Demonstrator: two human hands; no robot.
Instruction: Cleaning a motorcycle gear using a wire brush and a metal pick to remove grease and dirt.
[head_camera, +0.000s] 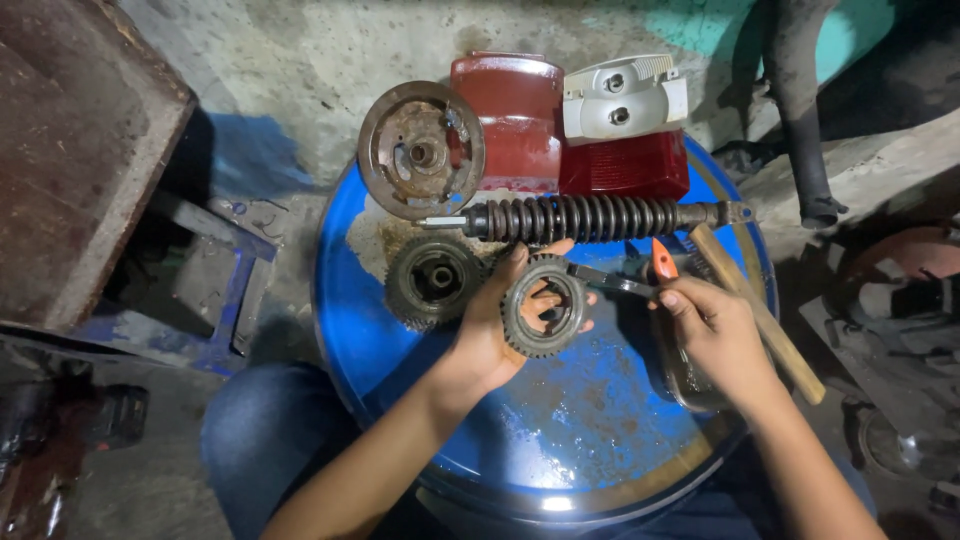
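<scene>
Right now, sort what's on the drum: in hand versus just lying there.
In hand:
left hand holds a ring gear
right hand holds orange-handled pliers on the gear

Lying about:
coil spring shock
second gear
rusty brake plate
red cover
tail lamp
wooden handle
blue drum

Blue jeans (265, 430) are worn at seven o'clock. Both arms are bare; no sleeves are seen.

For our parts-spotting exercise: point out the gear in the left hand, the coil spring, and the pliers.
gear (520, 330), head view, left side of its toothed ring.
coil spring (590, 217), head view, middle coils.
pliers (663, 262), head view, orange handle.
</scene>
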